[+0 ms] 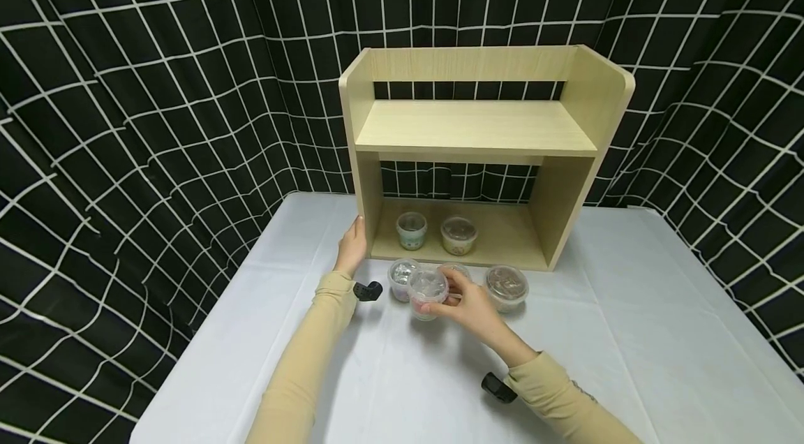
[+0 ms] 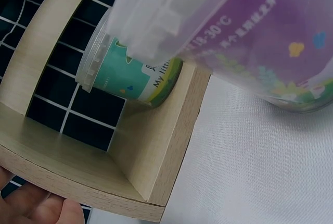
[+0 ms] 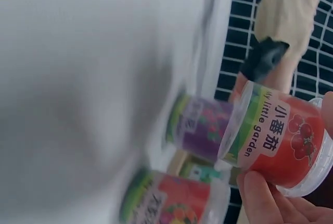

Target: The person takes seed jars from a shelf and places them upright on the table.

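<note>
My right hand grips a clear-lidded plastic cup with a red label, tomatoes and "My little garden" printed on it. It is held above the table, in front of a purple-labelled cup. Against the outer left side of the wooden shelf unit rests my left hand, its fingers along the panel. Another red-labelled cup stands partly hidden behind the right hand in the head view. To its right is a cup with a brownish lid.
Inside the lower compartment stand a teal-labelled cup and a yellowish cup. The shelf unit sits at the back of a table with a white cloth. Black curtains with white grid lines surround the table's back and sides.
</note>
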Motion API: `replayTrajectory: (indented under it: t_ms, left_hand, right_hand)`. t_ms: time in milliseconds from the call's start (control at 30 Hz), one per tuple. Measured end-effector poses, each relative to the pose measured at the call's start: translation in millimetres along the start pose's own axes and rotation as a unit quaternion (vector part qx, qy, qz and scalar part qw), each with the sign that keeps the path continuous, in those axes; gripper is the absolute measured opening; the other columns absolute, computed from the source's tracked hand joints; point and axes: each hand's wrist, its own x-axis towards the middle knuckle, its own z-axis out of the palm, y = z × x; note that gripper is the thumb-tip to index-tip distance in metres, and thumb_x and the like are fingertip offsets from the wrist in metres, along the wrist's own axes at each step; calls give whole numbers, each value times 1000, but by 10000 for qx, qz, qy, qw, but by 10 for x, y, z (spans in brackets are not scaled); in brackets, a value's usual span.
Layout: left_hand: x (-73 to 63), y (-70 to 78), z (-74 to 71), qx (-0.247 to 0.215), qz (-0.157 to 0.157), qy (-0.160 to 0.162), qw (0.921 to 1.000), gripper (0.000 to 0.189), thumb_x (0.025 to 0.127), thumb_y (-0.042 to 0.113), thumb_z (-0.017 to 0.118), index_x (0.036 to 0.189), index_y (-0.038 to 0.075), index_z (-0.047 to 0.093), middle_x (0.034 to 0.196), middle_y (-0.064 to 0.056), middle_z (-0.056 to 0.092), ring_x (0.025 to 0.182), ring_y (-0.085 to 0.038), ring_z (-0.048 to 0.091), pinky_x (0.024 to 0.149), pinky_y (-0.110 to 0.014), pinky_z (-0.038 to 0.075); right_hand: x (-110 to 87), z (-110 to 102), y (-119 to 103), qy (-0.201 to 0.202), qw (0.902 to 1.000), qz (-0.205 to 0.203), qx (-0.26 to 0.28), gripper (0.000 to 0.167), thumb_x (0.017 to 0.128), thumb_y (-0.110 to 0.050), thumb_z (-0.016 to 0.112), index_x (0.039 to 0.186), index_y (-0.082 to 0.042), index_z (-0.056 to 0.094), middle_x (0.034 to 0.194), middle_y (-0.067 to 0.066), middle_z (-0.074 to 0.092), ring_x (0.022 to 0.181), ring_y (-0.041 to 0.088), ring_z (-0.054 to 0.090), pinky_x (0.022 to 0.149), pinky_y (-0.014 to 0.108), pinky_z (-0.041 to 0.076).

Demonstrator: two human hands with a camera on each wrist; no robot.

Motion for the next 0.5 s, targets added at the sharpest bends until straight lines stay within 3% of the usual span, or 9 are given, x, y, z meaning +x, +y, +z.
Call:
replayTrajectory:
  t_ms: [200, 500]
  left_hand:
    - [8, 15, -12, 60, -19, 47, 10000, 57, 102, 42, 19, 143, 5, 35, 141, -16, 37, 129, -35, 32, 106, -45, 25]
    - [-2, 8, -12, 4, 1, 8, 10000, 57, 102, 42, 20, 143, 5, 35, 142, -15, 37, 130, -34, 31, 107, -43, 25]
  right_hand:
    - [-50, 185, 39, -48, 9993, -62, -360, 70, 62, -22, 87, 118, 2, 54, 108, 14, 62, 92, 27, 62, 80, 34, 52]
    - [-85, 346, 114, -476, 9985, -29, -255, 69, 64, -22, 86, 119, 3, 52, 111, 13, 59, 97, 30, 59, 83, 39, 50]
